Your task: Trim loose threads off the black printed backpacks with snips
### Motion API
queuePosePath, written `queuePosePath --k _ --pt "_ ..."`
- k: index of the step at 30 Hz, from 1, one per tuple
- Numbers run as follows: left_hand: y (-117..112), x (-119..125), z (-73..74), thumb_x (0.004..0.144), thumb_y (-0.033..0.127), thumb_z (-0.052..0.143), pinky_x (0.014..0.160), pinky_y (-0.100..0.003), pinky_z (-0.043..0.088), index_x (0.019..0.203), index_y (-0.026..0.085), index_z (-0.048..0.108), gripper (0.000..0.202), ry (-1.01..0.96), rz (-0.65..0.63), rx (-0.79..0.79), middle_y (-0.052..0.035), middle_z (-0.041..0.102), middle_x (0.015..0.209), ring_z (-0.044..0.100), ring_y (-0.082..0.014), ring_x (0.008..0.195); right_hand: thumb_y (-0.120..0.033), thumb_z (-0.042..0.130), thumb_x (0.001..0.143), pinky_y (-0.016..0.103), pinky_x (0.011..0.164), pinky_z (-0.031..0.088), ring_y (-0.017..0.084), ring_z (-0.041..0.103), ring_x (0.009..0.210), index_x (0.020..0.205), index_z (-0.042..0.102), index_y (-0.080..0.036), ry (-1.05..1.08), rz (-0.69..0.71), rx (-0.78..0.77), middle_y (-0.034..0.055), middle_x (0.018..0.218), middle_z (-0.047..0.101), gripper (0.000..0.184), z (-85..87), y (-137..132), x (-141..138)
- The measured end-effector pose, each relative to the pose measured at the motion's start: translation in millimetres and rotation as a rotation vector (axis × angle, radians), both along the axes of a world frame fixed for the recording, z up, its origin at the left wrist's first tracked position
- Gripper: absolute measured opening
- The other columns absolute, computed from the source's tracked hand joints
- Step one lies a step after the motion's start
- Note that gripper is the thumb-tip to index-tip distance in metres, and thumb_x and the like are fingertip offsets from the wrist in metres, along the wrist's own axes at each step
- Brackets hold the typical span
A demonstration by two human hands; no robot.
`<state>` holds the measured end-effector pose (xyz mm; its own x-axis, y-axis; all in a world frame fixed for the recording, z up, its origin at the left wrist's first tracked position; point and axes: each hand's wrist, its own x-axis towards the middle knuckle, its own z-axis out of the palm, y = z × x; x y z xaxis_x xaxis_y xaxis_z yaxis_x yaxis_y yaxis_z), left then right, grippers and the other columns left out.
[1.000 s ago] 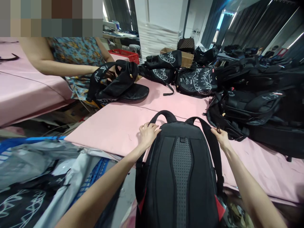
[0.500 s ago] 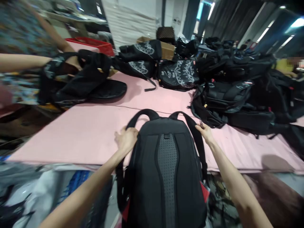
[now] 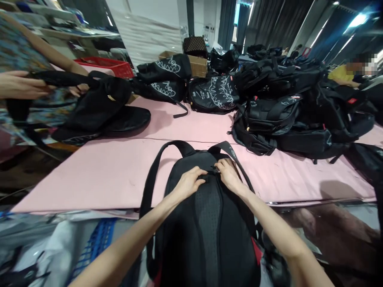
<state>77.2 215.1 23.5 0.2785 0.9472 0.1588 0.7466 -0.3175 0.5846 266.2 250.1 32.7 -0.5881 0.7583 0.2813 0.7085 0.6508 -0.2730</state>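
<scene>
A black backpack (image 3: 209, 223) with a perforated grey back panel and red corners lies back-side up over the near edge of the pink table (image 3: 98, 175). Both its shoulder straps arch over the top. My left hand (image 3: 189, 183) is curled on the top of the back panel. My right hand (image 3: 228, 175) pinches at the small loop or tab in the middle of the top edge, the two hands almost touching there. What the fingertips hold is too small to name.
A heap of black backpacks (image 3: 293, 111) fills the right and far side of the table. Bags with white line drawings (image 3: 214, 93) stand at the back. A person at left (image 3: 18, 83) handles a black bag (image 3: 95, 107). A red crate (image 3: 104, 65) and cardboard box (image 3: 194, 63) stand behind.
Both my hands have moved inward from the shoulder straps to the middle of the backpack's top edge. The view has swung right and the backpack sits a little nearer.
</scene>
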Motion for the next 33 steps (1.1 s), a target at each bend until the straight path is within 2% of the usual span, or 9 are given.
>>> queuePosePath --k 3,8,11,14,17,22,27,30,33 --pt "-38 -3 -12.5 0.085 0.014 0.042 0.074 -0.026 0.046 0.109 0.019 0.060 0.030 -0.064 -0.032 0.057 -0.0033 0.056 0.083 0.055 -0.0134 0.077 0.003 0.035 0.079 0.030 0.073 0.036 0.018 0.047 0.078 0.090 0.056 -0.018 -0.065 0.144 -0.065 0.0040 0.081 0.056 0.031 -6.1 -7 13" --pt "-77 7 -33.5 0.085 0.008 0.035 0.078 -0.031 0.046 0.116 0.021 0.057 0.040 0.041 -0.137 0.144 -0.0058 0.058 0.087 0.053 -0.0158 0.083 0.004 0.036 0.078 0.029 0.072 0.033 0.018 0.045 0.075 0.085 0.055 -0.018 -0.087 0.240 -0.094 0.0027 0.078 0.055 0.030 -21.5 -41 33" --pt "-70 11 -24.7 0.087 0.018 0.040 0.077 -0.027 0.046 0.111 0.022 0.061 0.032 0.098 -0.089 0.016 -0.0046 0.061 0.087 0.056 -0.0150 0.082 0.003 0.037 0.079 0.029 0.071 0.033 0.018 0.045 0.078 0.093 0.056 -0.019 -0.115 0.217 -0.109 0.0034 0.082 0.056 0.032 -27.2 -54 36" --pt "-42 17 -4.2 0.087 0.035 0.046 0.071 -0.025 0.045 0.099 0.021 0.065 0.027 0.207 0.057 -0.164 -0.0043 0.065 0.083 0.061 -0.0160 0.077 0.003 0.037 0.077 0.031 0.071 0.032 0.019 0.045 0.080 0.092 0.056 -0.019 -0.121 0.185 -0.080 0.0036 0.081 0.056 0.033 -29.7 -58 36" --pt "-13 29 9.3 0.080 0.046 0.054 0.063 -0.030 0.044 0.080 0.016 0.066 0.032 0.302 0.169 -0.218 -0.0088 0.065 0.071 0.063 -0.0233 0.071 0.003 0.037 0.074 0.031 0.069 0.031 0.020 0.043 0.078 0.083 0.055 -0.018 -0.128 0.175 -0.018 0.0040 0.077 0.054 0.030 -29.8 -63 36" --pt "7 55 2.5 0.080 0.035 0.056 0.064 -0.035 0.042 0.070 0.012 0.064 0.026 0.385 0.240 -0.252 -0.0180 0.065 0.077 0.063 -0.0312 0.081 0.004 0.036 0.071 0.031 0.067 0.032 0.020 0.042 0.076 0.077 0.053 -0.019 -0.127 0.248 -0.017 0.0039 0.075 0.051 0.029 -22.3 -82 45" --pt "-9 52 -8.8 0.086 0.031 0.046 0.062 -0.029 0.039 0.085 0.016 0.060 0.020 0.364 0.220 -0.255 -0.0116 0.066 0.079 0.063 -0.0236 0.076 0.006 0.034 0.072 0.032 0.072 0.036 0.020 0.045 0.080 0.094 0.057 -0.018 -0.081 0.243 -0.082 0.0047 0.081 0.055 0.040 -24.1 -90 67" --pt "-33 44 -16.8 0.087 0.029 0.043 0.061 -0.025 0.036 0.088 0.021 0.057 0.016 0.328 0.154 -0.237 -0.0042 0.065 0.078 0.061 -0.0177 0.072 0.007 0.032 0.075 0.033 0.078 0.039 0.020 0.048 0.090 0.111 0.054 -0.018 0.001 0.291 -0.141 0.0063 0.092 0.059 0.049 -37.6 -91 82" --pt "-56 41 -28.3 0.089 0.026 0.040 0.063 -0.023 0.035 0.086 0.023 0.056 0.017 0.296 0.095 -0.225 -0.0007 0.064 0.082 0.059 -0.0149 0.074 0.003 0.033 0.081 0.035 0.082 0.042 0.020 0.049 0.095 0.117 0.052 -0.017 0.016 0.329 -0.149 0.0079 0.097 0.060 0.046 -53.3 -96 90"
